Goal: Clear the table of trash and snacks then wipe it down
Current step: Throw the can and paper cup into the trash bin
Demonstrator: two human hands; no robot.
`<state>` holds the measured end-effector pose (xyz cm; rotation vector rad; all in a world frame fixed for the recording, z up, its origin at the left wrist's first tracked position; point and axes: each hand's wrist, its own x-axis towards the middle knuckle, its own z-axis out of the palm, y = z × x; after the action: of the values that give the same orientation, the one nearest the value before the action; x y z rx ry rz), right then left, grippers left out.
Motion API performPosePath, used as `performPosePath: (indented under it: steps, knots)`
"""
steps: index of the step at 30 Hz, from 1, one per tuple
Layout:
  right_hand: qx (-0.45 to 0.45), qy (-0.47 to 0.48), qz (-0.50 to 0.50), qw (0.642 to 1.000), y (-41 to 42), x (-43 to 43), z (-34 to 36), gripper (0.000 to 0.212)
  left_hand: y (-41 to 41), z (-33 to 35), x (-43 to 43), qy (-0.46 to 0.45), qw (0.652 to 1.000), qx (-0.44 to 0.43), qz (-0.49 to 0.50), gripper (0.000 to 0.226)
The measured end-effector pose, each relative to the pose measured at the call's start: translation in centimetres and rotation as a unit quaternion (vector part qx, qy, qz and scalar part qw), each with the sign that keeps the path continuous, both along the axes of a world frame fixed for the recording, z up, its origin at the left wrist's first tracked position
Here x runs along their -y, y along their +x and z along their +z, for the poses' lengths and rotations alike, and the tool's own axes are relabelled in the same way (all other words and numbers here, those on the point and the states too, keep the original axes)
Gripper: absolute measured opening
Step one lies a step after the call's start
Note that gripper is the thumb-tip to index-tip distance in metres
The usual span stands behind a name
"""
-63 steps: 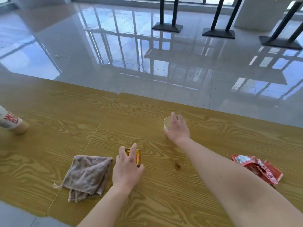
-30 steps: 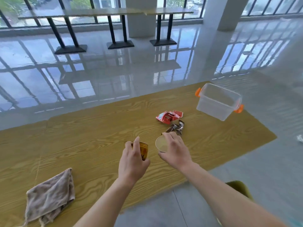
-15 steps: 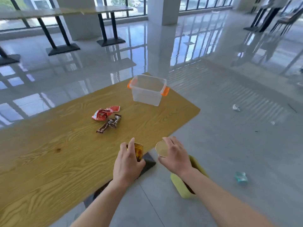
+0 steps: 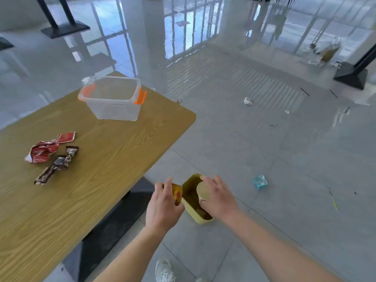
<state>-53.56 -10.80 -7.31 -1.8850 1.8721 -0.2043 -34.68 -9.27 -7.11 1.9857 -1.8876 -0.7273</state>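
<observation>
Our left hand (image 4: 162, 208) grips the orange cup (image 4: 176, 193), right hand (image 4: 218, 197) grips the paper cup (image 4: 203, 191), both over the yellow bin (image 4: 200, 217).

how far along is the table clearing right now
Early. Both hands are off the table: the left hand holds a gold cup beside the yellow bin, and the right hand holds a paper cup over it. A red wrapper and brown wrapper remain on the table. Wiping not yet done.
</observation>
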Motion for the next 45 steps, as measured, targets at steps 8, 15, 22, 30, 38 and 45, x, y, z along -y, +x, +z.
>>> performPosePath:
  steps: [8, 15, 22, 30, 38, 45]
  knots:
    - [-0.015, 0.054, -0.071, 0.996, -2.6, 3.2, -7.7, 0.065, -2.8, -8.9, 5.0, 0.089, 0.995, -0.03, -0.03, 0.084]
    - [-0.021, 0.103, -0.083, 0.991, -5.0, 6.0, -16.3, 0.064, -5.7, -17.1, 9.0, 0.14, 0.99, -0.022, -0.022, 0.084]
    - [0.004, 0.152, -0.084, 0.985, -7.7, 8.8, -27.1, 0.061, -9.6, -26.9, 11.4, 0.199, 0.98, -0.017, 0.008, 0.084]
    - [-0.013, 0.17, -0.05, 0.984, -10.0, 10.2, -36.9, 0.06, -13.3, -36.9, 14.6, 0.195, 0.98, 0.036, 0.001, 0.087]
    - [-0.02, 0.185, -0.028, 0.982, -10.6, 10.3, -43.9, 0.077, -15.9, -44.6, 15.1, 0.235, 0.97, 0.059, -0.005, 0.09]
    - [-0.018, 0.202, -0.031, 0.979, -12.2, 9.6, -44.8, 0.062, -15.7, -45.3, 15.0, 0.219, 0.973, 0.072, -0.011, 0.077]
